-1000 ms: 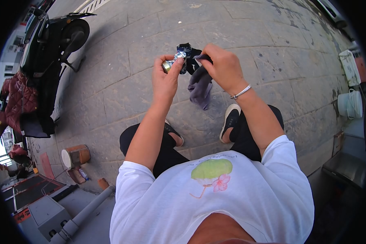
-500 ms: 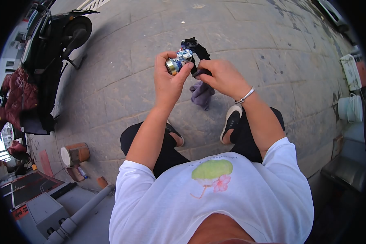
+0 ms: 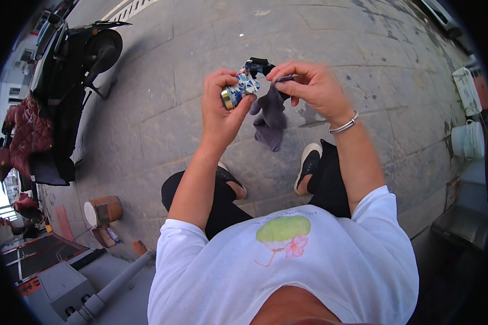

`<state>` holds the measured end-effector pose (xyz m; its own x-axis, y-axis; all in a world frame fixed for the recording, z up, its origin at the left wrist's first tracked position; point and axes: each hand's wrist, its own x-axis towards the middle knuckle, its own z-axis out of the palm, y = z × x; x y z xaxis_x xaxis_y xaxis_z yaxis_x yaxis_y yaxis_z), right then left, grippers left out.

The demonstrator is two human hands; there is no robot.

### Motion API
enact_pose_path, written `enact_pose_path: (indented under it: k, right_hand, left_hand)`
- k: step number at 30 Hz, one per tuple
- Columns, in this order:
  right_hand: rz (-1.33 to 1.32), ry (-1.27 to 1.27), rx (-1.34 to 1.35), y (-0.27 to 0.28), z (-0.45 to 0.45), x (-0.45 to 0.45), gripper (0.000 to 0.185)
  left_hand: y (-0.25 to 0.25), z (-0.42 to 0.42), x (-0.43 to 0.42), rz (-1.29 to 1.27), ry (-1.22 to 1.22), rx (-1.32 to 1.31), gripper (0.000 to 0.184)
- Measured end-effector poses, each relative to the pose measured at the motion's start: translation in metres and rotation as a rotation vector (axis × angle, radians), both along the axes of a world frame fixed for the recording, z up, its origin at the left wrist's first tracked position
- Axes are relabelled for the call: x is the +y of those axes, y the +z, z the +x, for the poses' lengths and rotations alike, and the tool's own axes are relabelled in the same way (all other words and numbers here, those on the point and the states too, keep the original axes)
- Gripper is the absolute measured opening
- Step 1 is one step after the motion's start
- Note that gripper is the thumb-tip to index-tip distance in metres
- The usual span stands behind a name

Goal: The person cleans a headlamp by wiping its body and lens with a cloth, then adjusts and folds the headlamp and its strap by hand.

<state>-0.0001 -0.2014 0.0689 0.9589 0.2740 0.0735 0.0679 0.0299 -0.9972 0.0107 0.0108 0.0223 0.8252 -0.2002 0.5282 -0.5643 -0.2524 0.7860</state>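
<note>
My left hand is closed around a blue-and-white patterned object with a gold-coloured end; what it is I cannot tell. Between thumb and fingers, my right hand pinches the upper edge of a grey-purple cloth, which hangs down over the paving. A black strip with a patterned part extends beyond the object, between my hands. Where it joins the object or the cloth is hidden by my fingers.
A scooter with a dark red quilted cover stands at the left. Below it lies a brown bucket on its side. A white bucket and a white crate are at the right. My shoes rest on grey paving.
My right hand has moved right and its grip on the cloth looks higher. More of the cloth now shows between my hands. My left hand still holds the patterned object.
</note>
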Motion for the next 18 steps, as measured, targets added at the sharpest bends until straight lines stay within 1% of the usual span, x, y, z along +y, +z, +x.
enact_pose_path:
  k: [2,6,9,10,11,13,14,18]
  right_hand:
    - [0.015,0.023,0.089,-0.002,-0.002,0.004,0.012]
    - [0.021,0.022,0.158,-0.01,-0.003,0.012,0.014]
    - [0.031,0.031,0.235,-0.019,0.0,0.018,0.018]
    - [0.133,0.052,0.29,-0.027,0.002,0.02,0.02]
    - [0.181,0.059,0.309,-0.03,0.002,0.023,0.023]
    - [0.342,0.042,0.432,-0.036,0.0,0.033,0.033]
    - [0.366,0.063,0.472,-0.043,0.0,0.037,0.041]
    - [0.349,0.139,0.395,-0.044,0.002,0.039,0.055]
  left_hand:
    - [0.005,-0.003,-0.001,0.068,0.001,-0.074,0.04]
    - [0.007,-0.007,-0.004,0.107,-0.029,-0.121,0.041]
    - [0.007,-0.009,-0.003,0.216,0.021,-0.145,0.041]
    - [0.009,-0.009,-0.005,0.26,0.04,-0.157,0.04]
    - [0.01,-0.011,-0.004,0.29,0.048,-0.174,0.039]
    - [0.009,-0.012,-0.006,0.29,0.089,-0.177,0.035]
    - [0.007,-0.012,-0.005,0.281,0.111,-0.162,0.034]
    - [0.012,-0.013,-0.009,0.245,0.097,-0.174,0.034]
